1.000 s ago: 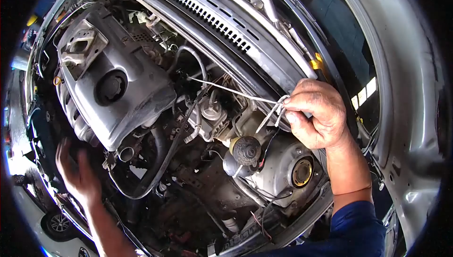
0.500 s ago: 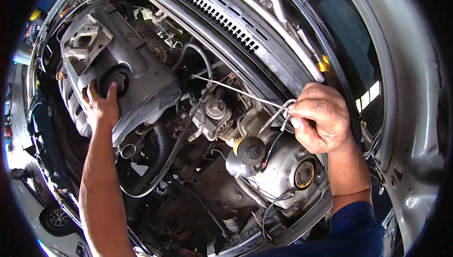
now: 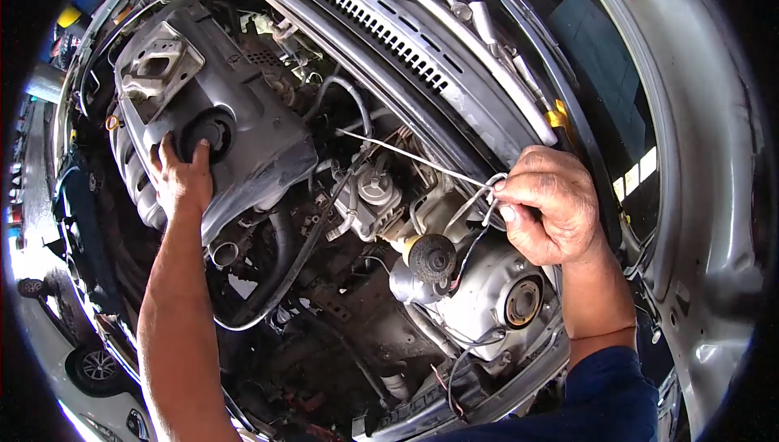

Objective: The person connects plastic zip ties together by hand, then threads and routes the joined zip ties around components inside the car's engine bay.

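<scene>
My left hand (image 3: 182,178) lies on the grey plastic engine cover (image 3: 260,130), fingers spread, beside the round black oil filler cap (image 3: 209,135). A metal bracket (image 3: 162,65) rests on the same cover. At the right, my right hand (image 3: 552,203) pinches a thin pale cord (image 3: 418,158), which is looped at my fingertips. The cord stretches tight to the left and ends out of sight among the hoses behind the engine. Below it is the black reservoir cap (image 3: 432,258) with a yellowish rim.
A silver strut tower (image 3: 487,300) stands at lower right. A ratchet-like metal tool (image 3: 471,24) lies along the vented cowl (image 3: 365,24). A black hose (image 3: 296,268) curves through the engine bay. The grey fender panel (image 3: 706,199) borders the right; another car's wheel (image 3: 97,365) shows at lower left.
The view has shifted slightly, so the engine cover and my left hand appear a little farther right. My right hand keeps its pinch on the cord, which stays taut.
</scene>
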A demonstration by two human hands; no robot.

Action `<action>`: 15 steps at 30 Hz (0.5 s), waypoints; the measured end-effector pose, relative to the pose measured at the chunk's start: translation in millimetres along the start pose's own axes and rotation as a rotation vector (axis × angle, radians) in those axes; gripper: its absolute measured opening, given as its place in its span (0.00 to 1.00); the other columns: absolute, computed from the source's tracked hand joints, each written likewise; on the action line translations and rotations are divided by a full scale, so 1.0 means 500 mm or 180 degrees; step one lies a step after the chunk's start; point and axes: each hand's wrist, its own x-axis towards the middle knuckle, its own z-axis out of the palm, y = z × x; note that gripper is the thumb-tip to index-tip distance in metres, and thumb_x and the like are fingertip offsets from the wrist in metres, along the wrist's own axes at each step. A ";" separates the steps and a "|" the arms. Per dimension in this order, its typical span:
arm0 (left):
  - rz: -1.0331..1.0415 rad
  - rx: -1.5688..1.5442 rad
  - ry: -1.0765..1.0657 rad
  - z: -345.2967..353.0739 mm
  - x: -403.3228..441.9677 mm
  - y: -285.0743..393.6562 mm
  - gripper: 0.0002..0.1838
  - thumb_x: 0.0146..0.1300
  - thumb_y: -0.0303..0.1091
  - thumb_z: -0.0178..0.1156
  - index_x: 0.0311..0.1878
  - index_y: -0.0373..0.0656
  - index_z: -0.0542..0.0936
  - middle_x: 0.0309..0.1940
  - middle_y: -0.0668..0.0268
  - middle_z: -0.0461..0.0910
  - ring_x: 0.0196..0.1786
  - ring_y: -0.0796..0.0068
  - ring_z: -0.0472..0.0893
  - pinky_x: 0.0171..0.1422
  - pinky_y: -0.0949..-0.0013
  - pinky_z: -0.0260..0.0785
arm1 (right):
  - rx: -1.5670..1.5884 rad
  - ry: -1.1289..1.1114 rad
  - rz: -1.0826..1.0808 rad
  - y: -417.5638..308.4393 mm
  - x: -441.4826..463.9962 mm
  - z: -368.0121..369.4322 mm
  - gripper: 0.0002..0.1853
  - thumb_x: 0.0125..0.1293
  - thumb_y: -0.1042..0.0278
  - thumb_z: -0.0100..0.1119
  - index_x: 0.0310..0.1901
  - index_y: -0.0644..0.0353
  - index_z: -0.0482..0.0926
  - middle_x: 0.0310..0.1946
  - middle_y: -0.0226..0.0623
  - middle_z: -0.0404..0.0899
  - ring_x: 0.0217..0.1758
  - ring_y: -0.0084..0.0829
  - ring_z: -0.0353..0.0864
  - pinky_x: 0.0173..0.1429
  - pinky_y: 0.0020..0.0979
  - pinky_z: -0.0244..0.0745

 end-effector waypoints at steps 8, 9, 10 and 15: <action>0.0085 -0.0041 0.0041 0.009 0.003 -0.010 0.40 0.59 0.61 0.58 0.71 0.54 0.62 0.72 0.53 0.55 0.72 0.50 0.59 0.72 0.48 0.57 | 0.0012 0.0008 0.0005 -0.001 0.002 0.001 0.12 0.46 0.82 0.60 0.36 0.64 0.79 0.24 0.40 0.78 0.21 0.37 0.76 0.26 0.34 0.70; 0.0086 -0.0043 0.0041 0.024 0.010 -0.026 0.40 0.59 0.61 0.58 0.71 0.54 0.62 0.72 0.53 0.55 0.72 0.50 0.59 0.72 0.48 0.57 | 0.0017 0.0002 0.0001 -0.001 0.002 0.000 0.12 0.46 0.82 0.60 0.36 0.64 0.79 0.24 0.40 0.78 0.21 0.37 0.76 0.26 0.34 0.70; 0.0247 0.0144 0.0120 0.045 0.019 -0.049 0.40 0.59 0.60 0.57 0.71 0.53 0.63 0.72 0.53 0.56 0.72 0.50 0.60 0.72 0.48 0.58 | 0.0022 -0.0005 -0.0004 -0.001 0.002 0.000 0.12 0.45 0.82 0.60 0.36 0.64 0.79 0.24 0.40 0.78 0.21 0.37 0.76 0.26 0.34 0.70; 0.0019 -0.0096 0.0045 0.001 -0.001 -0.004 0.40 0.59 0.60 0.58 0.71 0.53 0.63 0.72 0.53 0.56 0.72 0.50 0.60 0.71 0.48 0.58 | -0.0003 -0.0027 -0.0012 -0.001 0.002 0.001 0.12 0.45 0.82 0.60 0.36 0.64 0.79 0.24 0.40 0.78 0.21 0.37 0.76 0.26 0.34 0.70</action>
